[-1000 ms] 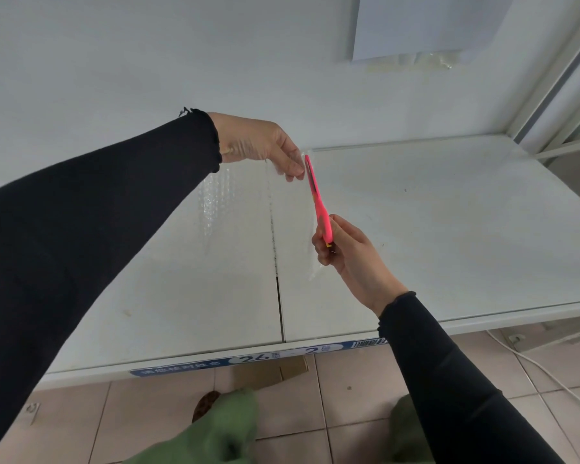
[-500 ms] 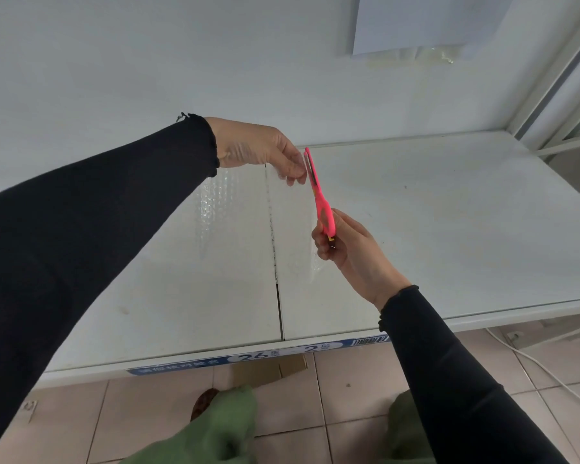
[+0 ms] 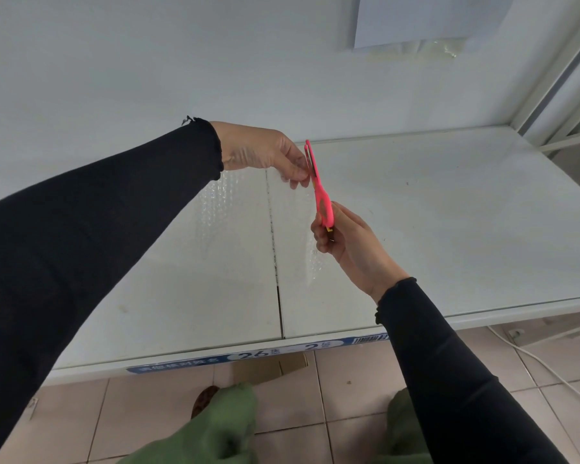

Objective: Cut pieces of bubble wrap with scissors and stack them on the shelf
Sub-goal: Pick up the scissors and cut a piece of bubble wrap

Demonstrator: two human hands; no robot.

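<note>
A clear sheet of bubble wrap (image 3: 235, 216) hangs above the white shelf (image 3: 449, 212), hard to see against it. My left hand (image 3: 265, 152) pinches its top edge between thumb and fingers. My right hand (image 3: 345, 242) grips the handles of pink scissors (image 3: 318, 185). Their blades point up and reach the top of the sheet right beside my left fingertips. A narrow strip of wrap dangles below my right hand.
The shelf has a seam (image 3: 275, 249) down its middle and a blue label strip (image 3: 248, 356) on the front edge. A white post (image 3: 556, 72) rises at the right. Below are a tiled floor, a white cable (image 3: 533, 356) and my green trouser legs.
The scissors have travelled up the sheet toward my left fingers, with my right hand following. My left hand has held its place.
</note>
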